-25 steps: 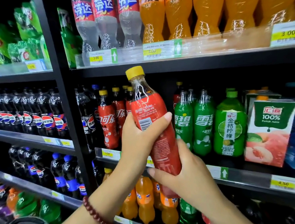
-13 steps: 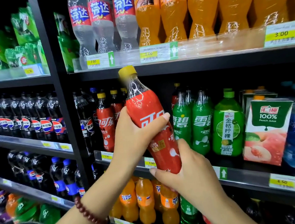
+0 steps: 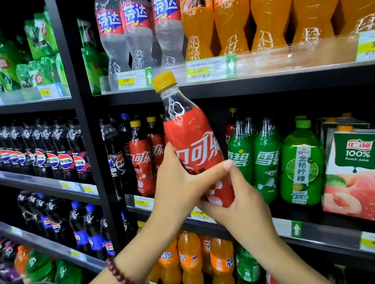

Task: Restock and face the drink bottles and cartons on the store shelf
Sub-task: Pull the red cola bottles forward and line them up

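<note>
Both hands clamped on red cola bottle (image 3: 194, 150), left hand (image 3: 178, 189) mid-body, right hand (image 3: 240, 206) cupping base, tilted

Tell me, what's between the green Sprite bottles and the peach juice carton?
In the head view, one fat green lime drink bottle stands between the Sprite bottles and the peach juice carton, on the same shelf.

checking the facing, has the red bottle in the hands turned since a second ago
Yes. The red bottle has turned in the hands: its back label showed then, its big white logo faces out now, matching the shelved red bottles.
</note>
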`<state>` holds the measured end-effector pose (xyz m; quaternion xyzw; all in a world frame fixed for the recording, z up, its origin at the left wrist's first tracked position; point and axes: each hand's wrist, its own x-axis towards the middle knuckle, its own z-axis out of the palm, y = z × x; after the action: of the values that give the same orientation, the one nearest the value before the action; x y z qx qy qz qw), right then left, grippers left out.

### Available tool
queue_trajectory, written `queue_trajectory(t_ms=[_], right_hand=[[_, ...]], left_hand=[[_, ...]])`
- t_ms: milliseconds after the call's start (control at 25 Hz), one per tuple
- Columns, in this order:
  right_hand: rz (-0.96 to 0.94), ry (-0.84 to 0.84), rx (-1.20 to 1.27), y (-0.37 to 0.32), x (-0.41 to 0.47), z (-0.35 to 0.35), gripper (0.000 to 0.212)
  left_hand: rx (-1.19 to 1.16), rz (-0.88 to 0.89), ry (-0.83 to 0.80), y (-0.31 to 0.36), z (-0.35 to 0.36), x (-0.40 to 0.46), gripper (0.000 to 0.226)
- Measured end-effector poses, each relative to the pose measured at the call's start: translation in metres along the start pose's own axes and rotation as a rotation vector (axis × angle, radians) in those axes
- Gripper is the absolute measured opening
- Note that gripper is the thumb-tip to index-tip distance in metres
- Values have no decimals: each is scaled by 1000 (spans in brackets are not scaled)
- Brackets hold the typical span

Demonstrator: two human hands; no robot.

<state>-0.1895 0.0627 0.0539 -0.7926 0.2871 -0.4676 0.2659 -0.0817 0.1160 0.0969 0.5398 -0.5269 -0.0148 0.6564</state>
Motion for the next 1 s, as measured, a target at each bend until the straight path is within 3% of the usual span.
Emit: queue_trajectory(t_ms=[80,240,400,520,680,1000], right_hand=[[-1,-48,9,6,4,11,58],[-12,-322,121,24,27,13,57],[15,-442,-41,67,54,15,56],[1,-562,-224,101,60,19,41],[-97,-675,-271,122,64,26,16],[-90,-735,-156,134,69,25,16]], left_hand=[[31,9,45,-8,0,3,62],[50,58,24,-27,-6,19,61],[58,96,64,-52,-12,38,62],[129,106,18,-78,-15,53,65],[164,12,-31,-122,-14,62,71],[124,-201,-12,-183,3,77,72]])
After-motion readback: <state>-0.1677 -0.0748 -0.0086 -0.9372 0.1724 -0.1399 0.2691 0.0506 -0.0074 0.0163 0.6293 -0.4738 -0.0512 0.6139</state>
